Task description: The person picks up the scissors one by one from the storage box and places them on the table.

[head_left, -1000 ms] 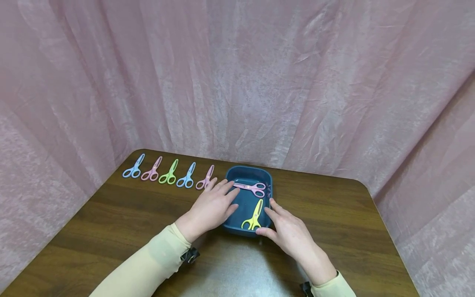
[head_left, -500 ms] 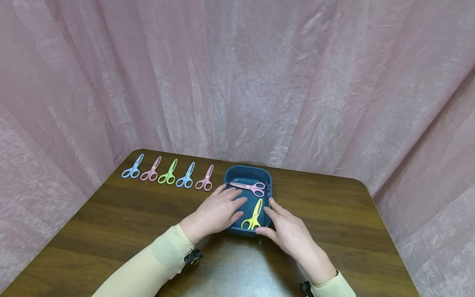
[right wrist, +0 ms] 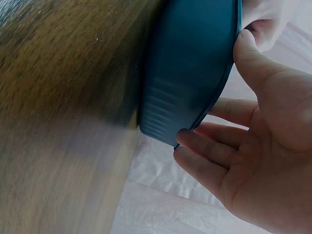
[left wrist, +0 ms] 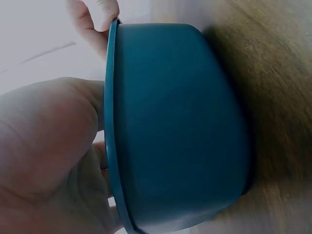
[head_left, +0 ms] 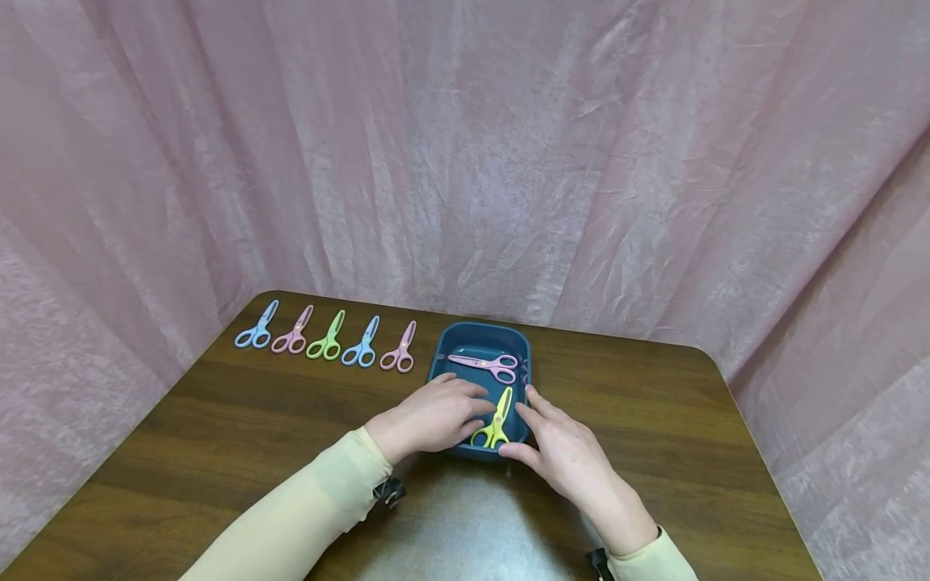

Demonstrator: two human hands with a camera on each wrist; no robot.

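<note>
A dark blue plastic bin (head_left: 479, 454) stands at the table's middle. Inside it lie pink scissors (head_left: 490, 366), across the far end, and yellow scissors (head_left: 497, 424) at the near right. My left hand (head_left: 436, 413) reaches over the bin's left rim, its fingers extended beside the yellow scissors and holding nothing. Whether the fingertips touch those scissors, I cannot tell. With thumb and fingers at the near right corner, my right hand (head_left: 570, 456) holds the rim of the bin; the right wrist view shows the thumb (right wrist: 248, 46) against that rim.
Left of the bin, a row of scissors runs along the far table edge: blue (head_left: 257, 325), pink (head_left: 293, 331), green (head_left: 327, 336), another blue pair (head_left: 361, 342) and another pink pair (head_left: 399, 348). A pink curtain (head_left: 501, 161) hangs behind the brown table (head_left: 654, 420).
My left hand has moved from beside the nearest pink scissors in the row, right and toward me, to the yellow scissors in the bin. My right hand has stayed at the rim.
</note>
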